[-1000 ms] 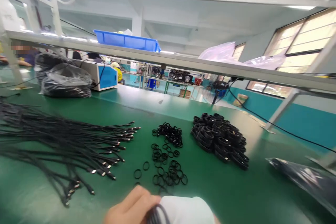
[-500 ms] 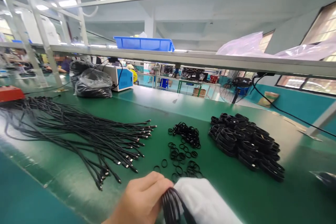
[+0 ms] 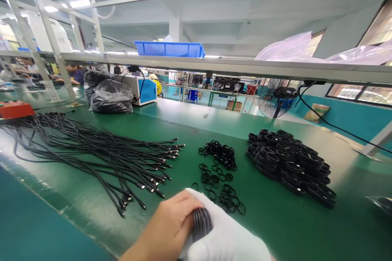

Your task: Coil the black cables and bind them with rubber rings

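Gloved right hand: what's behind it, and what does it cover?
Behind the right hand, black rings lie on the table. Part of a cable coil shows between it and the left hand; the rest is covered, and its ends cannot be seen.

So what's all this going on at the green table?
A person holds a looped black cable between their bare left grip and white-gloved right grip. On the green table, long black cables lie spread out at the left, small black rings are scattered in the middle, and a heap of coiled black cables sits at the right.
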### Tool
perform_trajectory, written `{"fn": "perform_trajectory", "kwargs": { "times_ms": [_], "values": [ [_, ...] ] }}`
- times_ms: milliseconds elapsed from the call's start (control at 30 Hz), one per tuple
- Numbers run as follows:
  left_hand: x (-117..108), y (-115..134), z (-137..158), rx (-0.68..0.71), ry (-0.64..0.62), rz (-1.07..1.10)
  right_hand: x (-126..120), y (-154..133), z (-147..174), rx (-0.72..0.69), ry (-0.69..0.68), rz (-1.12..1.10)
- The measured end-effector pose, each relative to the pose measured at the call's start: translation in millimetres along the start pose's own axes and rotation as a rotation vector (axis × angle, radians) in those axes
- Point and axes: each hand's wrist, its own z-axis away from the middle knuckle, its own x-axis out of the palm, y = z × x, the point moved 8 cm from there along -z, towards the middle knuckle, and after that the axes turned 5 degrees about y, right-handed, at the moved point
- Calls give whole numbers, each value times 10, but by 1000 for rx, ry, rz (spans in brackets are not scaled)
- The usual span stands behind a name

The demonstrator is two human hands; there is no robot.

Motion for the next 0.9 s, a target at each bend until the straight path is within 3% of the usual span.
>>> {"fn": "perform_trajectory", "kwargs": {
  "times_ms": [200,400,533,700,900],
  "values": [
    [-56,-140,-13,-254,9,-23,75,55,59,225,-47,-239],
    [50,-245,19,-364,55,189,15,114,63,187,23,-273],
    [101,-276,-2,-406,68,103,36,158,63,216,26,-265],
    [-11,-180,-64,-358,69,-184,50,226,45,255,2,-269],
    [-45,-121,14,-204,156,-51,116,227,38,256,-57,-322]
  ]
}}
